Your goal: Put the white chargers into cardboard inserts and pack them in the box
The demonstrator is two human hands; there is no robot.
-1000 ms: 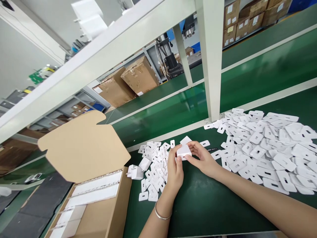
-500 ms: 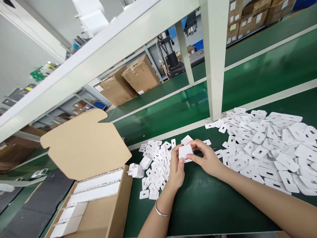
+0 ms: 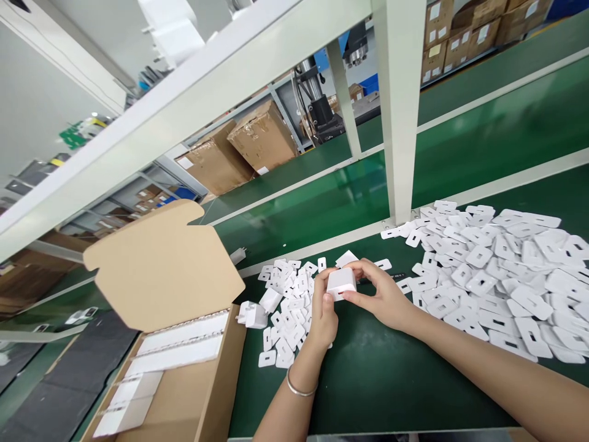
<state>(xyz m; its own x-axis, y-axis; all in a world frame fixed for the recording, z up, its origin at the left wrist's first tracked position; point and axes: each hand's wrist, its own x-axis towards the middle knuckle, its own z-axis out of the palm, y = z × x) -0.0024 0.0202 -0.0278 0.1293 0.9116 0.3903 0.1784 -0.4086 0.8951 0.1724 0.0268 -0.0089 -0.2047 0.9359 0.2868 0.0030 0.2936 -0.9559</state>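
Risks first, biggest thing down. The cardboard box (image 3: 184, 368) sits open at 8 o'clock from the hands, flap up, white trays inside; its near corner is close to the left elbow line, so a wide swing of that arm could, I'd judge, nudge it or shove the small pile. The big heap of white tabs (image 3: 497, 276) lies at 3 o'clock, loose and overlapping; the right forearm runs just beside its near edge, so a drag of the arm could sweep tabs off the green worktop (image 3: 391, 380). The small pile of white tabs (image 3: 288, 307) at 9 o'clock is right under the left wrist, w/ same sweep risk. A loose white adapter (image 3: 252, 316) lies at 8 o'clock between pile and box, apart from both hands.

The white block (image 3: 341, 283) is smooth and small, held only at its edges; prob. slips if either grip eases, and would drop among look-alike white bits.

Where it sits: the block is up off the worktop, between both hands. Left hand (image 3: 322, 313) comes from 7 o'clock, fingers closed on the block's left side and lower edge. Right hand (image 3: 384, 298) comes from 4 o'clock, fingers curled over the top and right side, thumb under. Block's top face shows between them; the underside is hidden.
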